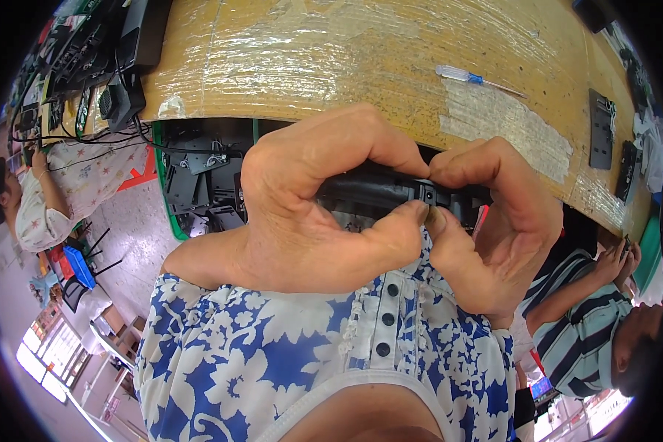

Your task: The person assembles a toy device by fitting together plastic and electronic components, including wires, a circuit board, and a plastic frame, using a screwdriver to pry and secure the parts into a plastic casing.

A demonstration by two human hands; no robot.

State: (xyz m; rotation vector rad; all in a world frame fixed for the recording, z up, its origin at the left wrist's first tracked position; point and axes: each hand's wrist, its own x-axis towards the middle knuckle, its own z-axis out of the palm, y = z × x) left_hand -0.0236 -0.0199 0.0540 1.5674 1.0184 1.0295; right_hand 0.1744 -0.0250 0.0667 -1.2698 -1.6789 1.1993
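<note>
left hand (309, 221) pinched black plastic part (379, 188) between thumb and forefinger; right hand (493, 221) gripped same part at small socket end. part held just below near edge of worktop (309, 66). screwdriver (471, 77) lay farther in on worktop; black plates (600, 129) near its right edge.
</note>
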